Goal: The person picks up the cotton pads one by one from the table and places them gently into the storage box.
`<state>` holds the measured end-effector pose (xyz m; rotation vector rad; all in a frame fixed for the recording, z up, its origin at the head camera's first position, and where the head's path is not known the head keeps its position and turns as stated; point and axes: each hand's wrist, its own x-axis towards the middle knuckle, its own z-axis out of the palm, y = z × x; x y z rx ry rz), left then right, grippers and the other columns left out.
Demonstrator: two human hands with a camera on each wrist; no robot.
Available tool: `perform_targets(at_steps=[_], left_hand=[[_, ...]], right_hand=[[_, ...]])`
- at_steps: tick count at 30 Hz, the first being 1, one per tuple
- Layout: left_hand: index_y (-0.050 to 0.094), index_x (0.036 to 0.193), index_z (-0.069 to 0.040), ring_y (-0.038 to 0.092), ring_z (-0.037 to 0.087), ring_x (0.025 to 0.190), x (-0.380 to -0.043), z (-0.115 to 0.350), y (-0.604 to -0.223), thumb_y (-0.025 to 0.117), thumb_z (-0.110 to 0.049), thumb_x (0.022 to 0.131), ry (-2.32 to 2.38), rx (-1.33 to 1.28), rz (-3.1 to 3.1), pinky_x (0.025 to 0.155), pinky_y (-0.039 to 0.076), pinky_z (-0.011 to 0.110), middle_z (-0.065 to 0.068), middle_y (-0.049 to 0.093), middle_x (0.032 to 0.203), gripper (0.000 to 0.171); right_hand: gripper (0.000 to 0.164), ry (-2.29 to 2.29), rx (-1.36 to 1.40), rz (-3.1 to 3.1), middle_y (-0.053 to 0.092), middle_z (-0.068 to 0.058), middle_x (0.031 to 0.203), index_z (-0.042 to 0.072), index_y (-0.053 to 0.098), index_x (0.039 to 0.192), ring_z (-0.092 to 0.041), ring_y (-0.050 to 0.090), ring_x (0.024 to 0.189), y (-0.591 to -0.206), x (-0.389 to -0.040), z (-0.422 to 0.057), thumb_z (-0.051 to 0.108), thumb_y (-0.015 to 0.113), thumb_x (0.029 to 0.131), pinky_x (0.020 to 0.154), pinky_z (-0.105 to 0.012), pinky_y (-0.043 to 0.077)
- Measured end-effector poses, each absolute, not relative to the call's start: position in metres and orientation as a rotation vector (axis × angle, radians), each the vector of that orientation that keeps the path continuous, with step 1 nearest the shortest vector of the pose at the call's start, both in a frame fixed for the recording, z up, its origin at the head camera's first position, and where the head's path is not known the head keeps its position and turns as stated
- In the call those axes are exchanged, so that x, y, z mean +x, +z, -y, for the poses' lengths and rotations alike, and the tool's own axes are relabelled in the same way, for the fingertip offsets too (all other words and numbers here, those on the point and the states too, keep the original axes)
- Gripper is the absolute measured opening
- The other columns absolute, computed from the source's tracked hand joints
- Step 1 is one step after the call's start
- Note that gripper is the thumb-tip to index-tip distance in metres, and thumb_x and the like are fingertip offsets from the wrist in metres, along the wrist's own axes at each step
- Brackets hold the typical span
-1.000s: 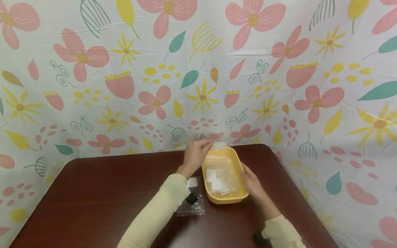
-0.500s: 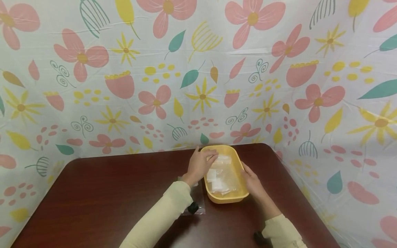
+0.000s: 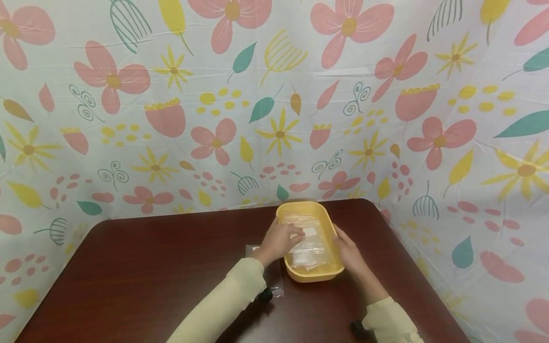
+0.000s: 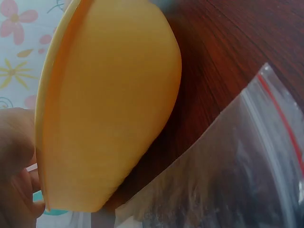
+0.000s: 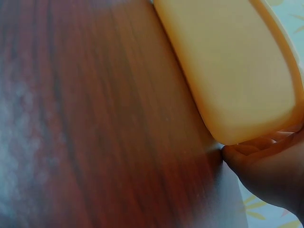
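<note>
A yellow plastic tray (image 3: 315,275) stands on the table, with clear zip bags (image 3: 315,259) bearing white labels lying flat inside. My left hand (image 3: 279,242) reaches over its left rim and pinches a clear zip bag (image 3: 316,240) that lies over the others. My right hand (image 3: 349,247) holds the tray's right side; the right wrist view shows its fingers (image 5: 256,145) at the tray wall. Left of the tray, partly under my left forearm, another clear zip bag (image 3: 278,286) lies on the table; the left wrist view shows its red-striped seal.
The dark wood-grain table (image 3: 171,267) reaches back to a flower-printed curtain (image 3: 240,119), which also runs along the right side. Dark wrist-worn devices sit at my left cuff (image 3: 265,295) and right cuff (image 3: 357,328).
My left hand has come down and toward me from the tray's far end, bringing the zip bag down onto the bags inside. The right hand stays at the tray's side.
</note>
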<state>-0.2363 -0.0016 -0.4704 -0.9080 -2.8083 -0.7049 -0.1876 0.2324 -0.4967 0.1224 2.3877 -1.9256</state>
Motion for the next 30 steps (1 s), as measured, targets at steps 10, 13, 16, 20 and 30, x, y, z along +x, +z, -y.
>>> perform_targets(at_steps=[10,13,16,20,30], left_hand=[[0.08,0.11,-0.024,0.062,0.011,0.119,-0.235,0.002,-0.47,0.068,-0.035,0.098,-0.742,-0.907,2.805,0.121,0.019,0.058,-0.01,0.072,0.117,0.021],[0.08,0.111,-0.024,0.061,0.012,0.122,-0.236,0.003,-0.47,0.068,-0.037,0.097,-0.775,-0.917,2.8,0.121,0.018,0.057,-0.01,0.072,0.119,0.022],[0.079,0.114,-0.021,0.058,0.016,0.127,-0.235,0.007,-0.469,0.068,-0.036,0.097,-0.835,-0.936,2.79,0.122,0.016,0.055,-0.007,0.07,0.124,0.025],[0.073,0.125,-0.017,0.052,0.019,0.134,-0.23,0.018,-0.466,0.066,-0.035,0.099,-0.952,-0.924,2.793,0.124,0.011,0.051,-0.005,0.066,0.131,0.033],[0.063,0.139,-0.018,0.048,0.018,0.137,-0.215,0.074,-0.474,0.063,-0.041,0.1,-1.163,-0.732,2.747,0.125,0.01,0.043,-0.005,0.059,0.14,0.045]], right_hand=[[0.054,-1.913,0.117,-2.396,0.034,-0.017,0.159,0.019,0.027,0.161,-0.031,0.047,0.13,-0.501,-0.189,-0.232,0.035,0.038,0.11,0.101,-0.036,0.046],[0.055,-1.904,0.124,-2.397,0.033,-0.015,0.159,0.019,0.027,0.161,-0.031,0.046,0.131,-0.502,-0.19,-0.233,0.036,0.038,0.11,0.103,-0.037,0.045],[0.054,-1.907,0.126,-2.396,0.035,-0.015,0.159,0.021,0.027,0.161,-0.031,0.047,0.131,-0.502,-0.191,-0.234,0.036,0.038,0.11,0.104,-0.038,0.045],[0.053,-1.918,0.113,-2.386,0.035,-0.014,0.159,0.021,0.028,0.161,-0.03,0.048,0.13,-0.503,-0.192,-0.234,0.034,0.038,0.111,0.103,-0.038,0.045],[0.052,-1.895,0.105,-2.412,0.032,-0.015,0.16,0.022,0.027,0.161,-0.031,0.046,0.132,-0.503,-0.192,-0.235,0.033,0.036,0.111,0.106,-0.042,0.043]])
